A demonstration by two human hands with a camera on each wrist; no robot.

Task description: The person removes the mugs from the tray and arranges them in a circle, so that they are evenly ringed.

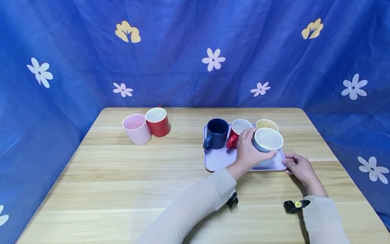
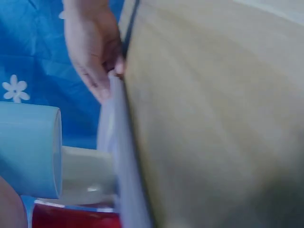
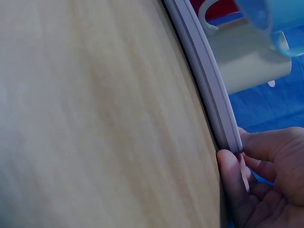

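My left hand (image 1: pixel 249 154) grips a light blue mug (image 1: pixel 264 145) from the side, thumb and fingers round it. In the left wrist view this mug (image 2: pixel 28 149) hangs above the lilac tray (image 1: pixel 217 162), apart from its surface. My right hand (image 1: pixel 301 168) pinches the tray's front right corner; the right wrist view shows the thumb (image 3: pixel 261 145) and a finger at the tray rim (image 3: pixel 216 90). On the tray stand a dark navy mug (image 1: pixel 217 135), a red mug (image 1: pixel 234 134) partly behind my left hand, and a cream mug (image 1: pixel 266 124) partly hidden by the blue one.
At the back left of the wooden table (image 1: pixel 122 189) a pink mug (image 1: pixel 138 132) and another red mug (image 1: pixel 159 125) stand side by side. A blue curtain (image 1: pixel 170 44) with flower prints hangs behind the table and at its sides.
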